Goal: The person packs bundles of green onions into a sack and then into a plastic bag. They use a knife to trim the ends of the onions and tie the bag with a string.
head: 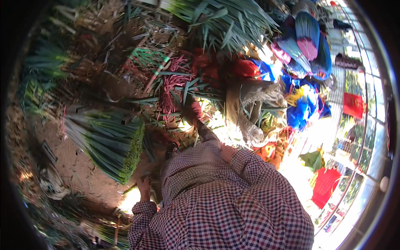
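A large bundle of green leeks or scallions point(106, 140) lies on the bare soil to my left, its leaf ends trimmed into an even face. Around its pale end runs a thin red tie point(64, 123). My left hand point(144, 186) hangs just below the trimmed leaves, apparently holding nothing, fingers slightly apart. Against my checked clothing, by the right thigh, rests my right hand point(227, 152); its fingers are partly hidden. Ahead of my feet lies a tangle of pinkish-red ties point(170, 90), next to a wooden stick with green bands point(160, 70).
A heap of leafy stalks point(228, 22) covers the far ground. Wrapped bundles point(307, 37) are stacked at far right, near blue plastic point(300, 109) and a fibre sack point(240, 109). More bundles point(47, 62) lie at far left. Red cloth or bags point(325, 187) are near the mesh wall.
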`<state>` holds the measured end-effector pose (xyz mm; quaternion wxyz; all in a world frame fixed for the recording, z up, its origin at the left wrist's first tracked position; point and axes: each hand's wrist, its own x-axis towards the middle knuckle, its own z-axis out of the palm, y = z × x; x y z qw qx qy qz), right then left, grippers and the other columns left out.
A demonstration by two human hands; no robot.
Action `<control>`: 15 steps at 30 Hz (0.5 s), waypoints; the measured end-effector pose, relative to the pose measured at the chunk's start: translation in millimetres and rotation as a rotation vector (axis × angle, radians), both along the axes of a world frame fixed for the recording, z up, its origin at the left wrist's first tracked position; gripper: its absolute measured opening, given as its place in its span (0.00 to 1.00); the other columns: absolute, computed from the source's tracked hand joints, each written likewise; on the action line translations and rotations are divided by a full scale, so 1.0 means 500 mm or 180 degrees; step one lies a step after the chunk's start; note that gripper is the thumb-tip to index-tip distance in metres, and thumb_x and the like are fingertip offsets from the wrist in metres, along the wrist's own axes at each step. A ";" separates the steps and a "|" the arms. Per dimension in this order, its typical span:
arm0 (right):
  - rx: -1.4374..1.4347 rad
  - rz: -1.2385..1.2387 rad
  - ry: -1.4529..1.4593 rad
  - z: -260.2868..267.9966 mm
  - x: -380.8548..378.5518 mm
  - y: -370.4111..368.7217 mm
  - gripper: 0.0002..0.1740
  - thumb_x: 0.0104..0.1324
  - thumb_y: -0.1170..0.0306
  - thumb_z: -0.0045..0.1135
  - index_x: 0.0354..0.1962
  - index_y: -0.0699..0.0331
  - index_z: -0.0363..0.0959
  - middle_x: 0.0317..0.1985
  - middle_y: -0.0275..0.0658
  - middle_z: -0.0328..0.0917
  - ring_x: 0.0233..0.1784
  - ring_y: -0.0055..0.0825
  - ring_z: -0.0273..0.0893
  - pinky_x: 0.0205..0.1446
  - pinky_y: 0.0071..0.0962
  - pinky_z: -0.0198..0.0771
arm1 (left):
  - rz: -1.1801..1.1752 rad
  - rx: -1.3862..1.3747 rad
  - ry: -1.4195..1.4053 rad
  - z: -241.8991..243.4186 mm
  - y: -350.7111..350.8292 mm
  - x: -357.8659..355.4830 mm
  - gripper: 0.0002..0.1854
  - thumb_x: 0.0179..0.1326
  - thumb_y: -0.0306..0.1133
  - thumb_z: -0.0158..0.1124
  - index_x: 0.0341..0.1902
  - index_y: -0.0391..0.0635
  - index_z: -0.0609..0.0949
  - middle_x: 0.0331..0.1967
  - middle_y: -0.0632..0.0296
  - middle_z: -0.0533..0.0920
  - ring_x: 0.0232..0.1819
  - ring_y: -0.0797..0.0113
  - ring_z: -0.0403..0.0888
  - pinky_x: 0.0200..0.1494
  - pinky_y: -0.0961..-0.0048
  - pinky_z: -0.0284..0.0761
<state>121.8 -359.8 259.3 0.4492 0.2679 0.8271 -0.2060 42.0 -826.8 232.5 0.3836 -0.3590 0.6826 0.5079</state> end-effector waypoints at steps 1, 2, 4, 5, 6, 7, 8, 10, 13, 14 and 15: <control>-0.0001 -0.0120 0.0185 -0.009 0.008 -0.007 0.16 0.62 0.67 0.46 0.43 0.70 0.69 0.36 0.55 0.75 0.41 0.47 0.75 0.44 0.43 0.71 | -0.0063 0.0036 0.0109 0.001 0.005 -0.023 0.13 0.61 0.33 0.56 0.45 0.37 0.75 0.33 0.59 0.79 0.30 0.69 0.79 0.29 0.75 0.74; 0.0008 -0.0234 0.0373 -0.017 0.012 -0.011 0.16 0.61 0.67 0.46 0.42 0.69 0.69 0.36 0.55 0.75 0.40 0.47 0.75 0.44 0.43 0.71 | -0.0096 0.0074 0.0153 0.005 0.016 -0.045 0.13 0.61 0.33 0.56 0.45 0.37 0.75 0.33 0.59 0.79 0.30 0.68 0.80 0.30 0.75 0.74; -0.0116 -0.0452 0.0420 -0.024 0.013 -0.014 0.16 0.60 0.67 0.46 0.43 0.68 0.68 0.36 0.55 0.75 0.40 0.47 0.75 0.44 0.44 0.70 | -0.0407 -0.0037 0.0120 0.018 0.042 -0.092 0.15 0.61 0.33 0.55 0.47 0.36 0.75 0.35 0.58 0.79 0.33 0.67 0.79 0.33 0.73 0.74; -0.0259 -0.0554 0.0282 -0.025 0.012 -0.013 0.17 0.59 0.68 0.47 0.45 0.67 0.68 0.36 0.55 0.75 0.40 0.48 0.75 0.44 0.44 0.70 | -0.0489 -0.0127 0.0067 0.026 0.059 -0.110 0.15 0.61 0.33 0.55 0.48 0.37 0.75 0.37 0.58 0.79 0.34 0.67 0.79 0.33 0.72 0.74; -0.0384 -0.0645 0.0238 -0.024 0.010 -0.010 0.18 0.58 0.68 0.47 0.46 0.65 0.67 0.37 0.55 0.75 0.40 0.49 0.75 0.45 0.44 0.70 | -0.0564 -0.0123 0.0135 0.030 0.078 -0.129 0.15 0.61 0.33 0.55 0.48 0.37 0.75 0.38 0.57 0.79 0.35 0.67 0.79 0.34 0.72 0.74; -0.0397 -0.0717 0.0169 -0.024 0.010 -0.006 0.19 0.58 0.67 0.48 0.46 0.65 0.67 0.37 0.55 0.75 0.41 0.48 0.75 0.45 0.45 0.70 | -0.0762 -0.0179 0.0104 0.032 0.096 -0.148 0.16 0.62 0.33 0.54 0.50 0.36 0.74 0.39 0.56 0.79 0.36 0.66 0.79 0.36 0.71 0.74; -0.0392 -0.0769 0.0193 -0.024 0.012 -0.001 0.20 0.58 0.65 0.49 0.47 0.64 0.67 0.38 0.55 0.75 0.42 0.48 0.75 0.45 0.46 0.70 | -0.0918 -0.0233 0.0045 0.033 0.117 -0.162 0.16 0.62 0.33 0.54 0.50 0.36 0.74 0.39 0.56 0.79 0.36 0.66 0.79 0.36 0.71 0.75; -0.0420 -0.0876 0.0201 -0.032 0.026 0.014 0.21 0.57 0.63 0.50 0.48 0.63 0.68 0.39 0.54 0.76 0.43 0.48 0.76 0.45 0.47 0.69 | -0.1248 -0.0314 0.0044 0.036 0.158 -0.186 0.17 0.62 0.33 0.55 0.51 0.37 0.74 0.39 0.54 0.79 0.36 0.66 0.79 0.37 0.70 0.75; -0.0559 -0.1170 0.0499 -0.065 0.053 0.046 0.19 0.57 0.61 0.51 0.44 0.63 0.69 0.38 0.53 0.76 0.43 0.48 0.76 0.45 0.46 0.70 | -0.1525 -0.0269 0.0108 0.050 0.238 -0.213 0.17 0.62 0.33 0.56 0.51 0.36 0.75 0.39 0.53 0.80 0.37 0.64 0.79 0.36 0.67 0.76; -0.0667 -0.1273 0.0616 -0.082 0.057 0.062 0.19 0.57 0.61 0.51 0.43 0.64 0.68 0.37 0.52 0.76 0.43 0.48 0.75 0.45 0.45 0.69 | -0.1554 -0.0390 -0.0010 0.061 0.271 -0.222 0.17 0.62 0.34 0.56 0.51 0.37 0.75 0.40 0.53 0.80 0.37 0.63 0.79 0.36 0.66 0.76; -0.0832 -0.1360 0.0795 -0.100 0.055 0.080 0.19 0.58 0.60 0.51 0.42 0.64 0.68 0.37 0.52 0.76 0.42 0.48 0.75 0.44 0.45 0.69 | -0.1940 -0.0408 0.0046 0.074 0.305 -0.237 0.18 0.62 0.34 0.57 0.51 0.36 0.75 0.41 0.52 0.80 0.38 0.62 0.79 0.38 0.65 0.76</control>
